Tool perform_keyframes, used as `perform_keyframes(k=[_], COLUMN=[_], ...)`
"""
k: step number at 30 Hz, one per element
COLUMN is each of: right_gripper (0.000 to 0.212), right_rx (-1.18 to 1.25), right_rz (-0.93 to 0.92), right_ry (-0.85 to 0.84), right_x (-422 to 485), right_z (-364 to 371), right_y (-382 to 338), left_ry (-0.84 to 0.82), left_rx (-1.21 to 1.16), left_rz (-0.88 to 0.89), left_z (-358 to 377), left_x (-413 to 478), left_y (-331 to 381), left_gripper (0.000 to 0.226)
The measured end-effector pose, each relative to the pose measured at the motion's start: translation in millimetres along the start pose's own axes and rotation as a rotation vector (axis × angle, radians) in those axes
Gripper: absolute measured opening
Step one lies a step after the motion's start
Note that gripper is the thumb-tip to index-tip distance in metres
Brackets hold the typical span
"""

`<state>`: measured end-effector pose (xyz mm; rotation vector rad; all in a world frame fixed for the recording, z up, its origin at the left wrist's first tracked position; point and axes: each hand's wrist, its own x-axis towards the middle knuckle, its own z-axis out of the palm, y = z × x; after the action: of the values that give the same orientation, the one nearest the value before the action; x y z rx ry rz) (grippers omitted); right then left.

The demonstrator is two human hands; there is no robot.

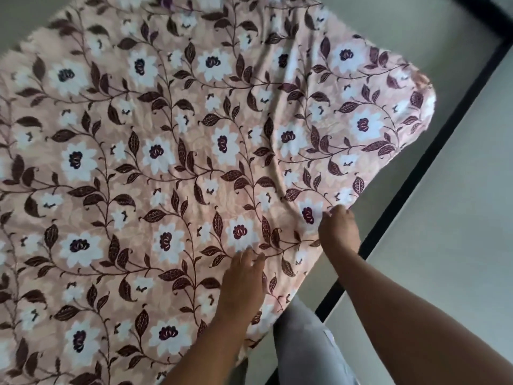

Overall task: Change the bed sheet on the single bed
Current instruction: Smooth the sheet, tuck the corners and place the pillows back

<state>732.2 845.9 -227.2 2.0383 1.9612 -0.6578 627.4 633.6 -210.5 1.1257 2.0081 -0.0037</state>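
Peach-pink cotton bed sheet (pixel 194 162), printed with white flowers and dark maroon leaves on trailing vines, is lying spread across the single bed and filling most of the head view, its near edge and rounded far corner draping down over the side. One sheet is showing, and two bare hands are working on it. The left hand (pixel 244 282) is reaching forward from the bottom of the view on a straight forearm, palm down, fingers extended and slightly spread, pressing flat on the fabric just inside the near edge. The right hand (pixel 338 229) is coming in from the lower right on an outstretched arm, wrist bent down, its fingertips (pixel 334 211) curling onto the sheet's edge and pinching the cloth where soft creases are radiating outward. No brand, label or readable writing is appearing anywhere on the fabric. A black metal bed frame rail (pixel 410 173) is running diagonally just beside the draped edge, over a pale grey floor (pixel 444 273). One grey trouser leg (pixel 305 343) of the person is standing between the arms, close against the bed.
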Motion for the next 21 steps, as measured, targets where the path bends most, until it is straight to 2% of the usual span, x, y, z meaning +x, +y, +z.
perform_keyframes(k=[3,5,9,12,15,18,21], right_gripper=[0.043,0.046,0.034,0.020,0.026,0.034,0.045], right_rx=[0.398,0.628,0.606,0.714,0.755,0.801,0.806], right_rz=[0.313,0.422,0.523,0.555,0.599,0.593,0.540], right_ry=[-0.031,-0.078,0.001,-0.012,-0.029,-0.140,-0.093], right_x=[60,93,124,127,127,138,159], right_z=[-8,-13,-13,-24,-32,-44,-58], right_y=[8,10,18,37,62,76,74], left_ry=[0.092,0.147,0.189,0.093,0.031,-0.038,-0.117], left_rx=[0.005,-0.011,-0.021,0.019,0.063,0.121,0.163], left_rz=[-0.002,-0.028,-0.076,-0.136,-0.167,-0.180,-0.228], left_z=[-22,-37,-59,-69,-74,-79,-80], left_x=[35,66,117,152,165,173,181], left_y=[15,27,51,73,82,94,104], left_gripper=[0.073,0.080,0.096,0.104,0.112,0.113,0.113])
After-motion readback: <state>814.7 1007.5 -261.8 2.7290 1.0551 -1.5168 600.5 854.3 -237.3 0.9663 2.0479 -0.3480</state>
